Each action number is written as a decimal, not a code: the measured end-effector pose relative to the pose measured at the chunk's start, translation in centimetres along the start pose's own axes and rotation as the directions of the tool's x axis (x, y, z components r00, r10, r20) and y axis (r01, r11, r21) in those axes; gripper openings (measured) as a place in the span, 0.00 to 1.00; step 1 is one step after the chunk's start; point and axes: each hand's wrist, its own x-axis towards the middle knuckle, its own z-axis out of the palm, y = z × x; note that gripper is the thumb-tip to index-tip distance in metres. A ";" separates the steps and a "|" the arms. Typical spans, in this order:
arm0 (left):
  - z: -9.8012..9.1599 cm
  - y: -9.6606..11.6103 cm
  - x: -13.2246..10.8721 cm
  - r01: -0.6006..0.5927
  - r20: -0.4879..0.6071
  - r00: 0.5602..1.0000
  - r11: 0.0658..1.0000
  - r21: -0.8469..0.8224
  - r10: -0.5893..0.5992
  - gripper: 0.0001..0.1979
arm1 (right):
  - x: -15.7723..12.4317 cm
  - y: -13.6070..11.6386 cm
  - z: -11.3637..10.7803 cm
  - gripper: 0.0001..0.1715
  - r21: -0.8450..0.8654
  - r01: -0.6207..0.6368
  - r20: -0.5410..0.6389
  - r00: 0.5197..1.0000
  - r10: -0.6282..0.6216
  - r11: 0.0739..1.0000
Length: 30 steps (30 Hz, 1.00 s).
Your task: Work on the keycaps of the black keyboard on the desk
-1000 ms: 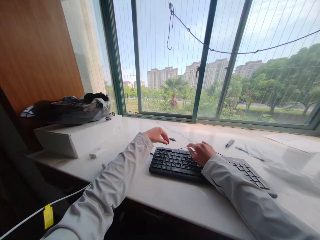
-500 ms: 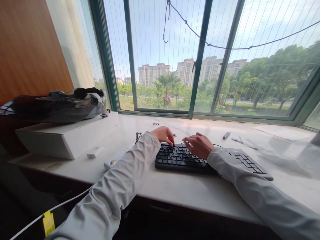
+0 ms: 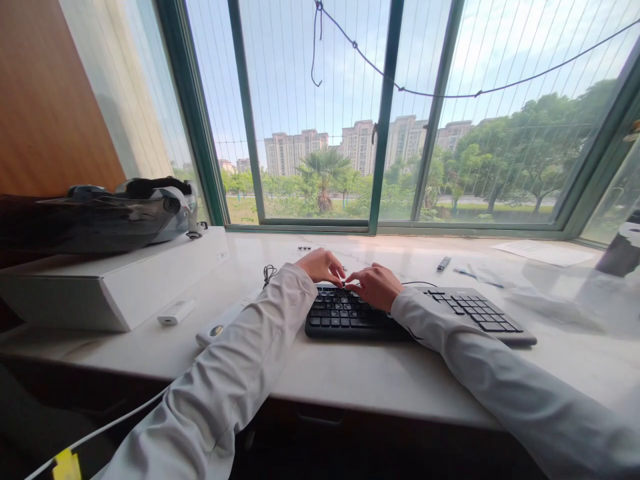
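Note:
A black keyboard lies on the pale stone sill. My left hand is over its back edge, thumb and fingers closed in a pinch above the top row of keys. Facing it, my right hand has its fingertips drawn together at the same spot, the palm low over the keys. The fingertips of both hands nearly meet around a tiny dark piece, too small to name. My right hand and sleeve hide the middle of the keyboard. Behind it, three small black pieces sit in a row.
At left, a white box carries a dark visor-like headgear. A white adapter, a white device with a round button and a coiled black cable are nearby. At right are a small stick, clear plastic bags and paper.
My right hand has moved left and its spread fingers have closed in beside my left fingertips. The left hand stays pinched at the top row. The view has shifted slightly right.

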 end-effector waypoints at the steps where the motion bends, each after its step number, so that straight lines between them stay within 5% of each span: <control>1: -0.1 0.2 0.0 0.002 -0.006 1.000 1.000 0.002 -0.002 0.15 | 0.0 0.0 0.1 0.18 0.010 -0.018 -0.010 1.000 0.018 1.000; 14: 0.0 0.1 -0.1 0.085 0.090 0.993 0.994 -0.071 -0.079 0.13 | 0.4 -0.1 0.7 0.15 0.186 -0.098 0.003 0.995 0.099 0.978; 30: -0.4 0.5 -0.1 0.103 0.153 0.981 0.991 0.088 -0.116 0.14 | 0.5 -0.2 0.6 0.14 0.157 -0.040 -0.016 0.999 0.043 0.987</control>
